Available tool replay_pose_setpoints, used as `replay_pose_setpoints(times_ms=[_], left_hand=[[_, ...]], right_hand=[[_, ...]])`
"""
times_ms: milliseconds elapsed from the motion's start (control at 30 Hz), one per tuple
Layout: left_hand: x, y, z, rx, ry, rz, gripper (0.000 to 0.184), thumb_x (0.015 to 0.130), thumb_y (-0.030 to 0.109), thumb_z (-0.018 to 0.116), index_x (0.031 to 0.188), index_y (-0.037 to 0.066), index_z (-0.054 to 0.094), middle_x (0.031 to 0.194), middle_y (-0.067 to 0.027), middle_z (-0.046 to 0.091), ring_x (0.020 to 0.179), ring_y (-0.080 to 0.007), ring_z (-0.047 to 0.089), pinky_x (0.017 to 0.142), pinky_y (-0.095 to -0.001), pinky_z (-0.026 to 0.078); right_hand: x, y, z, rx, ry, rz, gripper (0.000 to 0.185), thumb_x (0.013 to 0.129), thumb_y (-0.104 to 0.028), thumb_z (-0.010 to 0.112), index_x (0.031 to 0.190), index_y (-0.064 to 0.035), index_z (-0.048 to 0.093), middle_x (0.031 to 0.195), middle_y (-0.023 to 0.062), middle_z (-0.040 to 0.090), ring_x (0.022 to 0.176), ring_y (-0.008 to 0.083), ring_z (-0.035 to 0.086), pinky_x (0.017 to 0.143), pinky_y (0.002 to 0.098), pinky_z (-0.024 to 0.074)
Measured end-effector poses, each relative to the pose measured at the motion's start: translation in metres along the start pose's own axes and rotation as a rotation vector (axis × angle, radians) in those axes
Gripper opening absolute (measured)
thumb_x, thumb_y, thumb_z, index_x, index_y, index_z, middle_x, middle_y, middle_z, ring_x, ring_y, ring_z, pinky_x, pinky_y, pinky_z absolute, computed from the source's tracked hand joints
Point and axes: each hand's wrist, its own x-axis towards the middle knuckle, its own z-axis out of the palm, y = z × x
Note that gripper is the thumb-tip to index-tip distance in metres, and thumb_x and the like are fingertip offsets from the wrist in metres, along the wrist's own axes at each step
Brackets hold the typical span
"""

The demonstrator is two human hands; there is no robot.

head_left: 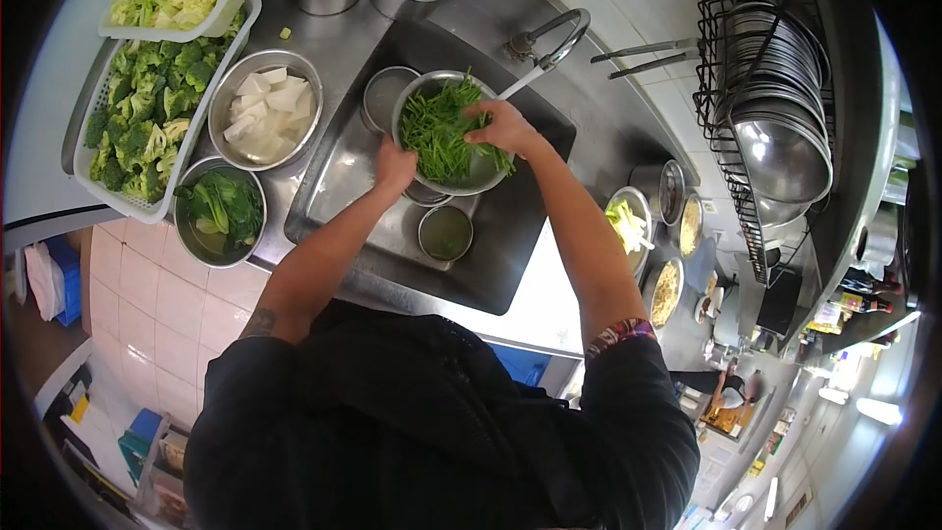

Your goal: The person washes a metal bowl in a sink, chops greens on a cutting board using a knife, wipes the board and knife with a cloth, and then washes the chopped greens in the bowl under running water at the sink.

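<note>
At upper centre of the frame, we saw the left hand [395, 167] gripping the bowl [476, 177] by its rim, the right hand [498, 128] half-curled on the greens [440, 128], hold unclear; tilting risked spilling overhanging stems into the sink [397, 245]

A round metal bowl [483, 178], mouth facing up, lies toward twelve o'clock from the view's centre. Thin, bright-green cut greens [439, 132] heap loosely inside, some strands poking past the rim near four o'clock.
</note>
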Motion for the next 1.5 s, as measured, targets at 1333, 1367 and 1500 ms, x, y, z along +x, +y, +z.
replay_pose_setpoints(times_ms=[1333, 1367, 1500], left_hand=[[0.019, 0.019, 0.007, -0.091, -0.053, -0.004, 0.040, 0.076, 0.009, 0.062, 0.113, -0.006, 0.062, 0.103, -0.0232, 0.071, 0.100, -0.0350, 0.069, 0.086, -0.0405, 0.051], [0.015, 0.025, 0.009, -0.106, 0.009, 0.027, 0.040, 0.076, 0.008, 0.062, 0.114, -0.006, 0.061, 0.103, -0.0233, 0.071, 0.100, -0.0348, 0.068, 0.086, -0.0407, 0.050], [-0.007, 0.041, 0.014, 0.054, 0.038, 0.159, 0.042, 0.078, 0.009, 0.062, 0.118, -0.006, 0.056, 0.106, -0.0248, 0.070, 0.103, -0.0367, 0.068, 0.090, -0.0416, 0.050]], right_hand=[[0.005, -0.011, -0.024, -0.045, -0.121, 0.212, 0.063, 0.075, -0.031, 0.083, 0.129, -0.0046, 0.061, 0.145, 0.0246, 0.047, 0.122, 0.0347, 0.059, 0.099, 0.0435, 0.0488], [0.010, 0.016, -0.004, -0.198, -0.037, 0.040, 0.070, 0.074, -0.032, 0.083, 0.134, -0.0081, 0.057, 0.148, 0.0261, 0.043, 0.128, 0.0368, 0.054, 0.102, 0.0443, 0.0470], [0.002, -0.022, 0.035, -0.558, 0.079, 0.090, 0.092, 0.071, -0.025, 0.083, 0.151, -0.0250, 0.037, 0.154, 0.0293, 0.030, 0.138, 0.0452, 0.041, 0.110, 0.0477, 0.0430]])
